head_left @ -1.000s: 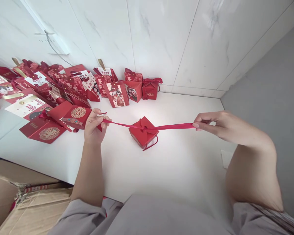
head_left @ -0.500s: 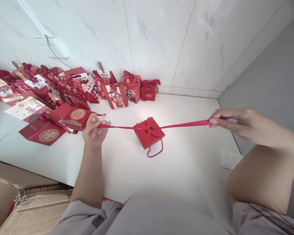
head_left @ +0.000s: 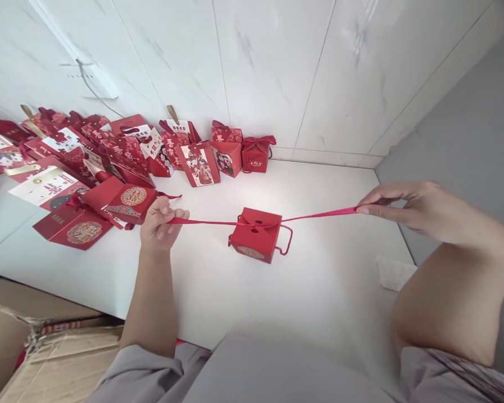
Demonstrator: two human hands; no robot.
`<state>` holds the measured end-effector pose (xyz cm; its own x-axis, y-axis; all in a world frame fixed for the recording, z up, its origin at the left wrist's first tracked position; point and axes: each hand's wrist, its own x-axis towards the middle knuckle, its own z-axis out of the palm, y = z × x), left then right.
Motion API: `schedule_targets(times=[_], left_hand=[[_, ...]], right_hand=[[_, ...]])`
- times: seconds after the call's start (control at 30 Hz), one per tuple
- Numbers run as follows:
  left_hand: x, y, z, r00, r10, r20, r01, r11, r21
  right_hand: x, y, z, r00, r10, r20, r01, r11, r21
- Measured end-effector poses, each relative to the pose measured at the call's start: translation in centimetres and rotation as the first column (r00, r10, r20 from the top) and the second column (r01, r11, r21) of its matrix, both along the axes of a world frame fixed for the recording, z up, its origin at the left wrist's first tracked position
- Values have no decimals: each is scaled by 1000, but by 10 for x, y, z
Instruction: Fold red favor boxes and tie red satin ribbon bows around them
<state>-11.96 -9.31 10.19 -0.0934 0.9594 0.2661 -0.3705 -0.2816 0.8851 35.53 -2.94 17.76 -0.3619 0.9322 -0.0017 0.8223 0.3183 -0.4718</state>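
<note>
A small red gift box [head_left: 256, 242] with a gold emblem on its front is at the middle of the white table [head_left: 311, 291]. A red ribbon [head_left: 319, 214] stretches nearly straight across its top, through the holes in the folded lid. My left hand [head_left: 160, 221] is closed around the ribbon's left end, close to the boxes at the left. My right hand [head_left: 397, 208] pinches the other end between thumb and fingers, out to the right. Dark red cord handles hang at both sides of the box. Whether its base touches the table, I cannot tell.
Several red and white decorated gift boxes [head_left: 199, 163] crowd the back left along the marbled wall [head_left: 269, 67]. One red box with a bow [head_left: 258, 155] ends that row. A white paper piece [head_left: 395, 273] lies at the right edge. Cardboard boxes [head_left: 67, 358] stand lower left.
The gift box has turned and tipped on the ribbon, so its gold-marked front now shows. Its cord loop has swung from the front to the right. Both hands keep their hold, barely moved.
</note>
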Motion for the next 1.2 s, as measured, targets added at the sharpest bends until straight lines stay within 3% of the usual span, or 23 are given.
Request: schedule_targets(times=[0.07, 0.1, 0.17, 0.2, 0.27, 0.33, 0.43, 0.5, 0.6, 0.67, 0.83, 0.97, 1.07, 1.2], left_hand=[[-6, -2, 1, 968, -47, -247, 11, 989, -146], [-8, -2, 1, 911, -97, -400, -1, 971, -238], [-10, -2, 3, 717, -180, -674, -101, 929, -356], [-8, -2, 3, 606, -166, -778, -187, 921, -342], [-1, 0, 3, 418, -32, -908, -337, 923, -188], [11, 2, 3, 335, 83, -939, -346, 937, -41], [33, 3, 3, 379, 1, -925, -99, 994, -40], [46, 3, 3, 377, -74, -923, 45, 997, -62], [59, 2, 1, 349, -61, -935, 137, 991, -14], [64, 1, -1, 366, -17, -930, 174, 983, 50], [71, 2, -9, 393, 70, -917, 160, 977, 143], [76, 2, -11, 398, 79, -914, 87, 989, 123], [78, 1, -9, 421, 48, -906, 16, 998, 60], [77, 1, -5, 598, -89, -796, -19, 992, -125]], right_hand=[[0, 0, 0, 998, 57, 22, -53, 987, -148], [0, -1, 0, 995, 98, 37, -88, 973, -216], [-3, -2, 0, 980, 192, 58, -166, 938, -304], [-6, -3, 0, 970, 238, 50, -209, 921, -330], [-17, -5, -1, 953, 303, 7, -283, 898, -338], [-33, -6, -5, 940, 336, -57, -336, 886, -319], [-63, -6, -15, 912, 377, -164, -411, 852, -325], [-82, -6, -25, 913, 372, -166, -407, 849, -336], [-99, -6, -40, 930, 363, -54, -355, 851, -387], [-105, -7, -48, 923, 379, -64, -368, 826, -426], [-112, -9, -50, 919, 298, -260, -389, 799, -460], [-120, -13, -49, 930, 188, -315, -331, 802, -498], [-124, -16, -53, 917, 201, -345, -355, 805, -475], [-123, -15, -55, 864, 292, -409, -445, 823, -352]])
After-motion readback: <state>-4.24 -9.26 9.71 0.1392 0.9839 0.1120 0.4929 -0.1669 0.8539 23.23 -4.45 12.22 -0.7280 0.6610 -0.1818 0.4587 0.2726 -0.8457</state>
